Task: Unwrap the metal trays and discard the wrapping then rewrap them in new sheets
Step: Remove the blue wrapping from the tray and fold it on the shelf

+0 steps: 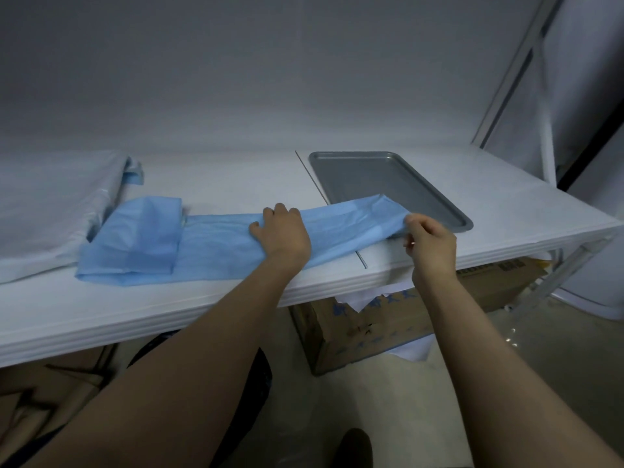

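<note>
Pinching the right end of the blue sheet [216, 241] between thumb and curled fingers, the right hand [430, 246] holds it lifted over the near left corner of the tray [381, 184]. The left hand [282, 233] sits on the sheet's middle, fingers curled over its far edge, thumb spread. The folded sheet lies along the front edge of the table [236, 184]. The bare tray rests near the right front corner. White sheets [50, 204] cover the left end.

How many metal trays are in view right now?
1: a bare metal tray on the right of the table, blue sheet overlapping its near-left corner. Others may be hidden.
</note>
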